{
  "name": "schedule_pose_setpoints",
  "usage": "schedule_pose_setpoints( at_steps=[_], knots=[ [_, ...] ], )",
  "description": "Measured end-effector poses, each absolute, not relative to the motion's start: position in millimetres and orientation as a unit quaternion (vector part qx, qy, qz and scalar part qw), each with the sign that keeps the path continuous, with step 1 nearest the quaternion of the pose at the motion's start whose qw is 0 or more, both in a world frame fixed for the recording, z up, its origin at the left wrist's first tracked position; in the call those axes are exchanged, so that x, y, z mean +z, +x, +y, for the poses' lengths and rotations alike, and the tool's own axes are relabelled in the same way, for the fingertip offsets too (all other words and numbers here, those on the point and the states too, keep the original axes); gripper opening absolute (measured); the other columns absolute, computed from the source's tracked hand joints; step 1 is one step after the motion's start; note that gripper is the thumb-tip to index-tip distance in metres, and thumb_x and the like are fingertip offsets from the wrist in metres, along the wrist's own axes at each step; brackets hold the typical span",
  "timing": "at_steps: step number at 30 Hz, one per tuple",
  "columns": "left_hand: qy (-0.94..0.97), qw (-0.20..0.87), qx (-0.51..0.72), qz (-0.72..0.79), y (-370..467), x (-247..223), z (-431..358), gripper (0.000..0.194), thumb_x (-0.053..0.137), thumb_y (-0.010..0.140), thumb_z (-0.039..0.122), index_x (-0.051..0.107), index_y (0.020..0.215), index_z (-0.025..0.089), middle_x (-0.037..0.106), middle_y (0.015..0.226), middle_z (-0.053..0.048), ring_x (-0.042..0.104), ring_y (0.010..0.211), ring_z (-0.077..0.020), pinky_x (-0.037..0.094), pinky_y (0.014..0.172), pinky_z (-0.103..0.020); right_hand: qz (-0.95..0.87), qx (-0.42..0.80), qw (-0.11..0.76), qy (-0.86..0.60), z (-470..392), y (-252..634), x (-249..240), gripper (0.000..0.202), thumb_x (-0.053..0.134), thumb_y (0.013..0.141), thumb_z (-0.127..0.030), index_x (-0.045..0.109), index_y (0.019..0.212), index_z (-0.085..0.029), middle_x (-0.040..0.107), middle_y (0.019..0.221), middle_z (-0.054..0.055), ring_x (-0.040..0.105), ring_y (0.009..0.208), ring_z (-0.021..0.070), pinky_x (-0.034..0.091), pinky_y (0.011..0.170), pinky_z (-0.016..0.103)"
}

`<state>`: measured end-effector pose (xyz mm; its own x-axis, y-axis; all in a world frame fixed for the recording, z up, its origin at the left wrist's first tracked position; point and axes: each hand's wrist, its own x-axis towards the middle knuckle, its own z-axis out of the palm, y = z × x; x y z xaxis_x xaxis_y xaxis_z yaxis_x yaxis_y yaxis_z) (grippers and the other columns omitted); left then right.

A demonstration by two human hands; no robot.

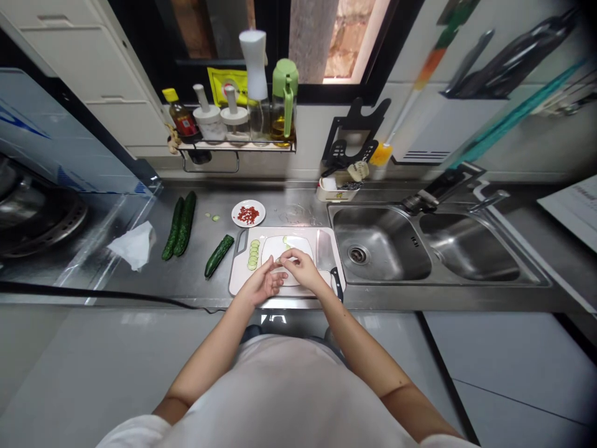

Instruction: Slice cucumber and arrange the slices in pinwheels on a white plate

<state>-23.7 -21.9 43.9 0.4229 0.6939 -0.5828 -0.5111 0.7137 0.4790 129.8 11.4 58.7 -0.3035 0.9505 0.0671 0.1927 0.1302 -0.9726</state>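
My right hand (pixel 301 267) pinches a small greenish cucumber slice (pixel 278 260) above a white square plate (pixel 305 244). My left hand (pixel 265 281) meets it from the other side, thumb and forefinger at the same slice, its other fingers loosely curled with the palm turned up. Part of the slice is hidden by the fingers. Another pale green piece (pixel 286 240) lies at the plate's far edge. Under the plate is a light cutting board (pixel 237 280), with a row of cucumber slices (pixel 254 254) on its left and a kitchen knife (pixel 325 249) on its right.
A cut cucumber (pixel 219 256) and two whole cucumbers (pixel 181 225) lie left of the board, near a crumpled white tissue (pixel 135 245). Behind it stands a small dish of chopped red pieces (pixel 249 214). The double sink (pixel 382 249) is on the right; a bottle rack (pixel 237 145) hangs at the back.
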Motion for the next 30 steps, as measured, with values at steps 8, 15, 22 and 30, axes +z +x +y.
schedule_pose_setpoints(
  at_steps=[8,15,22,30],
  knots=[
    [0.064,0.861,0.37,0.343,-21,50,-19,0.017,0.061,0.085,0.033,0.059,0.085,0.016,0.057,0.069,0.001,0.052,0.052,-0.0059,0.039,0.048,-0.017,-0.648,0.493,0.377,-0.442,9,132,62,0.014,0.056,0.08,-0.03,0.063,0.078,-0.019,0.066,0.081,0.002,0.061,0.081,0.0155,0.044,0.07,0.026],
    [0.184,0.787,0.428,0.404,-30,54,-18,0.04,0.075,0.073,0.023,0.06,0.11,0.021,0.058,0.075,0.003,0.052,0.055,-0.0034,0.037,0.047,-0.013,-0.66,0.475,0.382,-0.439,9,137,60,0.016,0.056,0.081,-0.033,0.063,0.076,-0.019,0.067,0.085,0.003,0.06,0.087,0.0167,0.044,0.074,0.027],
    [0.307,0.68,0.469,0.473,-31,57,-15,0.047,0.08,0.065,0.033,0.064,0.106,0.016,0.058,0.073,0.002,0.049,0.057,-0.0042,0.033,0.049,-0.015,-0.646,0.485,0.38,-0.451,12,138,58,0.017,0.057,0.079,-0.035,0.062,0.078,-0.019,0.066,0.083,0.002,0.059,0.083,0.016,0.044,0.074,0.027],
    [0.412,0.564,0.489,0.522,-26,46,-6,0.037,0.078,0.063,0.037,0.067,0.091,0.015,0.048,0.064,0.005,0.049,0.061,-0.008,0.038,0.058,-0.021,-0.649,0.492,0.37,-0.448,25,144,49,0.021,0.06,0.077,-0.039,0.061,0.074,-0.019,0.064,0.075,0.001,0.058,0.074,0.0141,0.045,0.071,0.027]
  ],
)
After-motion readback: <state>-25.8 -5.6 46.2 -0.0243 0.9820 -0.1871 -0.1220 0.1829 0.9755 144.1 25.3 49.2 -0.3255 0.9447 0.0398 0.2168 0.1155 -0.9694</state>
